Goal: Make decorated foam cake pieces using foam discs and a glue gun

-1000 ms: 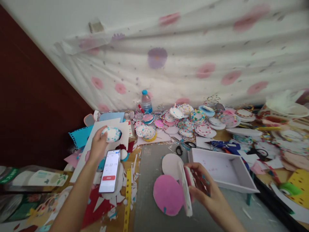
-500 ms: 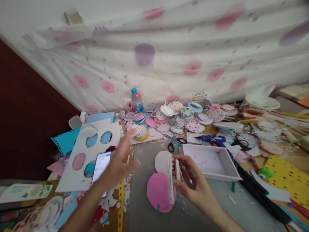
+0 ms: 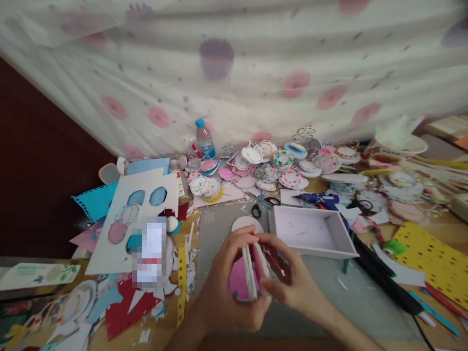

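My left hand (image 3: pixel 223 282) is closed around a round disc (image 3: pixel 249 273) held on edge, its pale rim facing me. Beside it, my right hand (image 3: pixel 292 273) grips a second upright disc with a pink face (image 3: pixel 260 263) turned toward the first. A narrow gap shows between the two. Beaded trim (image 3: pixel 277 261) shows inside my right fingers, partly hidden. Under my hands, a pink disc (image 3: pixel 237 277) lies on the grey cutting mat (image 3: pixel 215 222), partly covered by my left hand. Behind them lies a white disc (image 3: pixel 244 223).
A white open box (image 3: pixel 310 231) stands right of my hands, with a blue glue gun (image 3: pixel 318 198) behind it. Scissors (image 3: pixel 256 210) lie near the mat's back edge. Decorated discs (image 3: pixel 265 173) pile up along the wall by a water bottle (image 3: pixel 205 141). Cut card (image 3: pixel 120 209) lies left.
My left hand has moved right from above the phone and closed on the left disc, which stood on edge beside my right hand. My right hand still holds its disc. The view has shifted downward.
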A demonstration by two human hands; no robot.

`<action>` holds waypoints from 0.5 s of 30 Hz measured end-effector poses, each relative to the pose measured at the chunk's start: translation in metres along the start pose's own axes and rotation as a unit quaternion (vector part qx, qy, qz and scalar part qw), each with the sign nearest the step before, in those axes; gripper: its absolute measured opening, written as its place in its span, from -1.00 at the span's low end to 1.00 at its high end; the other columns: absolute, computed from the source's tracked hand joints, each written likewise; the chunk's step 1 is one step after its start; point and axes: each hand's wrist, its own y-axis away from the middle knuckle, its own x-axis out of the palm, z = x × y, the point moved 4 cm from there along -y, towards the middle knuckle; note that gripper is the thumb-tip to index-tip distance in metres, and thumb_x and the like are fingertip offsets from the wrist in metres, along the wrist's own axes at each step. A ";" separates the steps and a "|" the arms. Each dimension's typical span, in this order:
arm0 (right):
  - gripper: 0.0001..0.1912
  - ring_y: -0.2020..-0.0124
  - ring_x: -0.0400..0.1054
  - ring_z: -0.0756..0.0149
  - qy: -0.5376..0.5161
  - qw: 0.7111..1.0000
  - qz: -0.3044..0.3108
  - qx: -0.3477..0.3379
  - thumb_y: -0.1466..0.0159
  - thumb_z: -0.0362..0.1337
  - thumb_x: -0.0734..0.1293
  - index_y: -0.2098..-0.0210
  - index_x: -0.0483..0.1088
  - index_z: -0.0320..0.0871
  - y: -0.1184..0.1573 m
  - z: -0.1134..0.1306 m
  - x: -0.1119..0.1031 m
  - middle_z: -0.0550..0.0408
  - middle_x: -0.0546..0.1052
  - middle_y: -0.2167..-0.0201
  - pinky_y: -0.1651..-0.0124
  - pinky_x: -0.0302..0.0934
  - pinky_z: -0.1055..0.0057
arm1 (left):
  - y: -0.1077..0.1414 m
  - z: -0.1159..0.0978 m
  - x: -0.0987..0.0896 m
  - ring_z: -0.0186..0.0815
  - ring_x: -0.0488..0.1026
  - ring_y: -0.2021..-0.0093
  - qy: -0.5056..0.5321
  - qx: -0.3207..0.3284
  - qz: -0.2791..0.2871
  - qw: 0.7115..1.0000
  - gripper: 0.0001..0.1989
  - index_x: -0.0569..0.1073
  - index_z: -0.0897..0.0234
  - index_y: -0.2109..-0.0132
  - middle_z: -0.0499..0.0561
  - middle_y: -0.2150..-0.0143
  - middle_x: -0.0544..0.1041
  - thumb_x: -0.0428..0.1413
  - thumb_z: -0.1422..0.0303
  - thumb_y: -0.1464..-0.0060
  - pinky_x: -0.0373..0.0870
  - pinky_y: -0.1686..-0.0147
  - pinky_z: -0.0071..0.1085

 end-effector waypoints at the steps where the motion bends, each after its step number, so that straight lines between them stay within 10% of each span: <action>1: -0.47 -0.03 0.36 0.19 0.000 1.000 0.000 -0.001 -0.02 -0.27 0.38 -0.01 0.31 -0.03 0.001 -0.001 0.000 0.01 0.41 -0.04 -0.03 0.31 0.34 | 0.001 0.000 0.000 0.04 0.19 -0.25 -0.004 -0.004 0.002 1.000 -0.26 0.17 0.12 -0.18 0.15 -0.26 0.21 0.11 0.49 0.23 0.18 -0.18 0.00; 9: -0.37 -0.14 0.27 0.15 0.041 0.996 0.059 -0.060 -0.10 -0.25 0.36 -0.15 0.14 -0.02 0.000 -0.005 0.000 -0.07 0.30 -0.15 -0.15 0.21 0.23 | 0.005 0.011 -0.003 0.00 0.20 -0.25 0.045 -0.057 -0.016 0.997 -0.35 0.23 0.10 -0.15 0.12 -0.24 0.25 0.14 0.50 0.15 0.19 -0.19 -0.08; 15: -0.15 -0.30 0.03 0.07 0.291 0.946 0.076 -0.122 -0.12 -0.24 0.38 -0.31 -0.09 -0.05 0.016 -0.022 -0.010 -0.15 0.08 -0.31 -0.28 0.01 0.06 | 0.023 0.044 -0.025 -0.03 0.42 -0.06 0.271 -0.214 -0.235 0.908 -0.53 0.37 0.16 -0.05 0.09 -0.06 0.48 0.17 0.22 0.04 0.37 -0.03 -0.17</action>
